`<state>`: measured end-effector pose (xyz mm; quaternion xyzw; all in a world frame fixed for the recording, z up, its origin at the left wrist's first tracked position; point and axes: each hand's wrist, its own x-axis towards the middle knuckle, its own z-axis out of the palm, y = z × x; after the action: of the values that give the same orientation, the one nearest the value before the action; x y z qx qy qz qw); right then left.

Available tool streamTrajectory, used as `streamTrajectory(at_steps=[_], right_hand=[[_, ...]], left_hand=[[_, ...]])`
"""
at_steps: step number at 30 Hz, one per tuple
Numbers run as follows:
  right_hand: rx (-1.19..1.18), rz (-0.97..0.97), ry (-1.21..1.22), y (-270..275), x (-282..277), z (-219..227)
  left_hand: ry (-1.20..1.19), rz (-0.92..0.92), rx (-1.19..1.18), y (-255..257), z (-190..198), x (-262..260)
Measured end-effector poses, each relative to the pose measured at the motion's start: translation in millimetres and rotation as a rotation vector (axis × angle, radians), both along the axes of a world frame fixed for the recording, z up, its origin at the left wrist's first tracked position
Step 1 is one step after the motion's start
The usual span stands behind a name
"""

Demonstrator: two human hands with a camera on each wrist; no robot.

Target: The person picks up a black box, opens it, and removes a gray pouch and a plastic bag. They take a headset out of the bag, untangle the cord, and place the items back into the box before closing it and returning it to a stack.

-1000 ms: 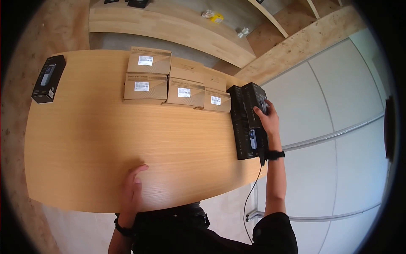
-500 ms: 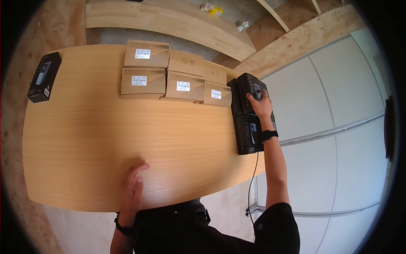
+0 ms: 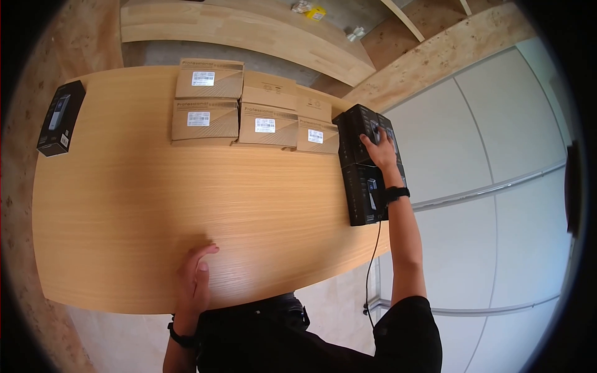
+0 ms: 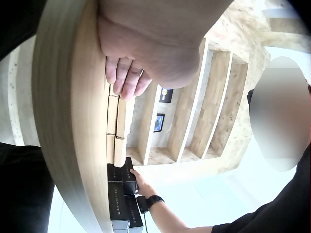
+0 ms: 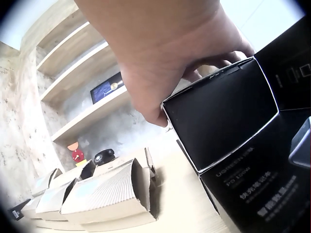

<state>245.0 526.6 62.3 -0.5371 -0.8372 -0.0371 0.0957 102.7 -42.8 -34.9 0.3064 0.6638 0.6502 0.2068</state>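
Observation:
At the table's right end, my right hand grips a black printed box, thumb on its near-left edge and fingers over the other side. In the right wrist view the plain end panel of this black box faces the camera, below the palm. Another black box with a device pictured on it lies just nearer, under my wrist. My left hand rests at the table's front edge with loosely bent fingers, holding nothing. The left wrist view shows its fingers hanging relaxed.
Several brown cardboard boxes with white labels stand in a row along the back of the wooden table. A single black box lies at the far left. A cable hangs from my right wrist. White panels stand right of the table.
My right hand has moved the black box slightly away from me and left, bringing it against the other black boxes. The left hand has stayed in place. The head view has shifted a little.

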Motion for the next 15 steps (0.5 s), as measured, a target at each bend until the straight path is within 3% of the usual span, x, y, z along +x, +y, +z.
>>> streamTrajectory(at_steps=[15], right_hand=[[-0.122,0.013,-0.129,-14,-14,23]], left_hand=[[-0.084,0.0,0.017,-1,-9,6]])
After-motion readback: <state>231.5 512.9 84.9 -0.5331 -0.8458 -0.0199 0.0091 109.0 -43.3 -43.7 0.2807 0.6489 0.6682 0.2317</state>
